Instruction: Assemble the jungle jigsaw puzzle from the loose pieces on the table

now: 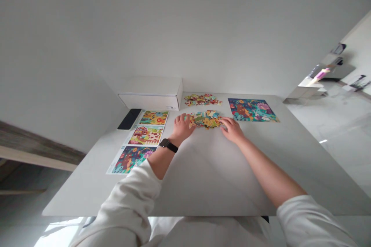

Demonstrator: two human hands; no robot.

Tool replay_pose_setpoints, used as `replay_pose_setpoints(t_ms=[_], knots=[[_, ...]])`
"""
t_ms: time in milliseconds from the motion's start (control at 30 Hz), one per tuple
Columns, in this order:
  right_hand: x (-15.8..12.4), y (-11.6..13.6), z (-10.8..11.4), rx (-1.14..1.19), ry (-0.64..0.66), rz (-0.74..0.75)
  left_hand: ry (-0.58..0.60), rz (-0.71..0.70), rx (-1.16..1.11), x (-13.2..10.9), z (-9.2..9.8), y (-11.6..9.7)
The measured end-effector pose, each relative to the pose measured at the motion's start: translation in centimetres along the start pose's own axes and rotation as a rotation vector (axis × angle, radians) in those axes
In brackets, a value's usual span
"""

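A heap of colourful puzzle pieces point(205, 119) lies on the white table point(214, 173) between my hands. My left hand point(182, 126), with a black watch on the wrist, touches the heap's left edge, its fingers apart. At the right edge of the heap, the fingers of my right hand point(232, 129) are bent against the pieces; whether they hold one is too small to tell. Behind this heap is a second pile of pieces point(202, 99). An assembled dark blue puzzle point(252, 110) lies flat at the right.
A white box point(149, 100) stands at the back left against the wall. Near it are a black phone point(129, 119) and a sheet with three printed pictures point(145, 135), partly covered by my left arm. Floor shows beyond the table's right edge.
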State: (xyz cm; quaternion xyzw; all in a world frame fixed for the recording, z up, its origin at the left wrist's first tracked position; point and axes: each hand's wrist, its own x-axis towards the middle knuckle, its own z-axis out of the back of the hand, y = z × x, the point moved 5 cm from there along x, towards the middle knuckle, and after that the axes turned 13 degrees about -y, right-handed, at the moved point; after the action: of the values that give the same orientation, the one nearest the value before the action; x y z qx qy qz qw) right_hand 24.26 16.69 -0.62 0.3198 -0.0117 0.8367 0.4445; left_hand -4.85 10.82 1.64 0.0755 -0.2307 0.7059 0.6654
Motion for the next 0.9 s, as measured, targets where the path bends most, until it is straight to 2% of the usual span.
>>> replay_pose_setpoints(t_ms=[67,133,267,400,500,633,767,900], knots=[[-1.3,0.0,0.5,-0.041,0.018,-0.014,-0.003,0.017,0.020,-1.7,1.3,1.4],[-2.7,0.0,0.8,-0.081,0.030,-0.036,0.038,0.007,0.026,-3.4,1.7,2.0],[-4.5,-0.1,1.0,-0.079,-0.041,-0.059,0.070,0.027,0.043,-5.4,1.1,1.8],[-4.5,-1.0,1.3,-0.053,-0.124,-0.070,0.016,-0.005,0.045,-5.7,0.3,1.4],[-4.2,-1.9,1.6,-0.076,-0.136,-0.112,-0.027,-0.050,0.004,-5.7,0.5,1.7],[-4.2,-2.1,1.2,-0.130,-0.054,-0.134,-0.090,-0.164,-0.158,-5.8,1.1,1.4],[-4.3,-1.8,0.4,-0.177,0.058,-0.157,-0.055,-0.271,-0.308,-6.1,0.9,0.4],[-3.8,-1.7,0.1,-0.191,0.066,-0.153,-0.041,-0.310,-0.350,-6.1,0.7,0.0]])
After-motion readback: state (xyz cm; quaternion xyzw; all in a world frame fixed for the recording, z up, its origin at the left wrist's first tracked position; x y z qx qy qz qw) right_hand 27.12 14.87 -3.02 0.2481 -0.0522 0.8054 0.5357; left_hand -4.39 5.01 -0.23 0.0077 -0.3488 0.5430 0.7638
